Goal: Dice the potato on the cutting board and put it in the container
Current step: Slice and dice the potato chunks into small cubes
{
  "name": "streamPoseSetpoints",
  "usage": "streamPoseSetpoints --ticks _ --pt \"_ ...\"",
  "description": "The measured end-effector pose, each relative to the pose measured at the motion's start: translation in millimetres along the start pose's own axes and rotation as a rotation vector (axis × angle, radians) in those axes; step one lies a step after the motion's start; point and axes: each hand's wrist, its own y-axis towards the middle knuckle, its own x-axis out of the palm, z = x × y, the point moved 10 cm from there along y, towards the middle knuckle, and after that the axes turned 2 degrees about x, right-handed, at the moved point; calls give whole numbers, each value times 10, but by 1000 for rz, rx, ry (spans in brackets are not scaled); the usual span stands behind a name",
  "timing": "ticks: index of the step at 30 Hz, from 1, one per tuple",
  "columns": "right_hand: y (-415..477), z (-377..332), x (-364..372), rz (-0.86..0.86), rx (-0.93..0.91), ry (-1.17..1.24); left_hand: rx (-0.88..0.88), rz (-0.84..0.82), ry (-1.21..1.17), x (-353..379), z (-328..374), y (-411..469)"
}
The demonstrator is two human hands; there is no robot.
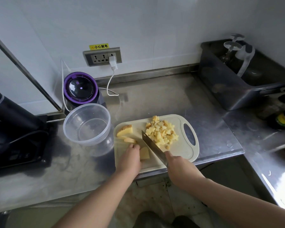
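Potato is all on the cutting board. Diced pile lies on the far right part, beside the board's handle hole. Uncut wedge is at the far left corner, slices are under the left fingertips, and a flat chunk lies between left hand and blade. Container stands on the tabletop just left of the board, no potato in it yet.

Risks, as judged:
- The knife tip sits very near the left fingertips, so a chop without tucked knuckles could nick them.
- The slices look thin and wet and could slide out under pressure, giving uneven dice.
- The board lies near the tabletop's front edge, and a hard chop may shift it.
- The pile reaches almost to the far rim, so a sweep with the blade could scatter dice onto the tabletop.
- The container is light clear plastic and could skid or tip when dice get scraped in.

Left hand is palm down, fingers curled, tips holding the slices down; thumb not visible. Right hand is wrapped round the knife handle, which it hides. Blade runs diagonally away toward the slices, edge low; cannot tell if it touches the board. Both bare forearms come in from the bottom of the view.

Purple blender behind the container, grey bin far right.
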Motion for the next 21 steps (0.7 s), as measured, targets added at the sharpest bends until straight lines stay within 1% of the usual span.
streamPoseSetpoints --ticks 3,6,12,21 --pt "52 -25 14 -7 -6 10 -92 65 -58 9 11 27" --pt "107 -53 -10 -8 -17 -21 -157 95 -123 38 29 31" --pt "77 -102 2 -12 -54 -93 -151 100 -225 86 53 1" --pt "83 -115 -2 -16 -91 -142 -168 67 -115 79 91 41"
